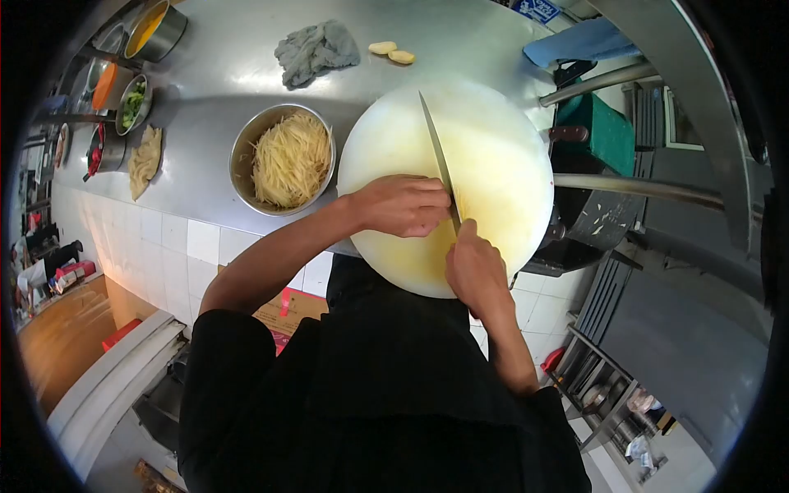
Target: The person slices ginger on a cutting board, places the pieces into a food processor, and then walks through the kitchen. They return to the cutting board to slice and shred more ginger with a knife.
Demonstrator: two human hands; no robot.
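A kitchen knife [438,152] lies across the round white cutting board [505,140], its tip pointing away from me. My right hand [479,267] is closed round its handle near the board's front edge. To the left of the blade, my left hand [404,205] rests on the board with fingers curled, the fingertips against the blade. Whatever sits under those fingers is hidden. Some thin pale-yellow shreds [463,205] lie just right of the blade. Left of the board stands a metal bowl [239,174] heaped with pale-yellow shreds [288,162], like shredded potato.
Two peeled yellowish pieces [392,52] and a crumpled grey cloth [317,53] lie on the steel table [214,74] behind the board. A tan cloth [145,163] and several metal containers [167,37] occupy the left. On the right are metal rails [633,187] and a green container [600,131].
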